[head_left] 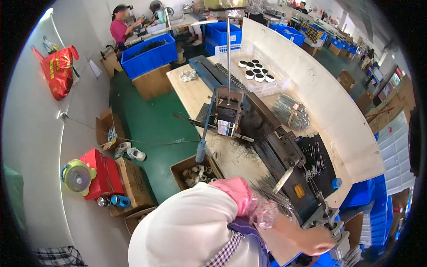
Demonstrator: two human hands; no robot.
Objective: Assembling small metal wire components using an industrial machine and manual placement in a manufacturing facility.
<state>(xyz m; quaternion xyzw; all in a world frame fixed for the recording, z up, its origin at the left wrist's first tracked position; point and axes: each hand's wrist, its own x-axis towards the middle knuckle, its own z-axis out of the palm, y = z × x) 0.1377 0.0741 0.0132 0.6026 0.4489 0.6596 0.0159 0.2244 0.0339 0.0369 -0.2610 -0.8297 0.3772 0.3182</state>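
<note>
My left hand [316, 240] reaches to the bottom right, at the end of a pink sleeve with a floral cuff [265, 212]. Its fingers are curled beside a metal clamp fixture [327, 218] at the near end of the bench machine; what they hold, if anything, is hidden. My right hand is out of view. Close to the left forearm lies a bundle of thin metal rods [271, 192]. Small hooked metal pieces [315, 160] are spread on a black mat past the machine. A yellow block [299, 191] rests on the machine's dark bed.
The wooden bench [242, 167] carries a long dark machine [267, 129] with a blue-handled lever [201, 151]. Behind it are bundled wires [291, 112] and a white crate [278, 84]. A cardboard box [195, 171] stands on the green floor. A co-worker [122, 24] sits far left.
</note>
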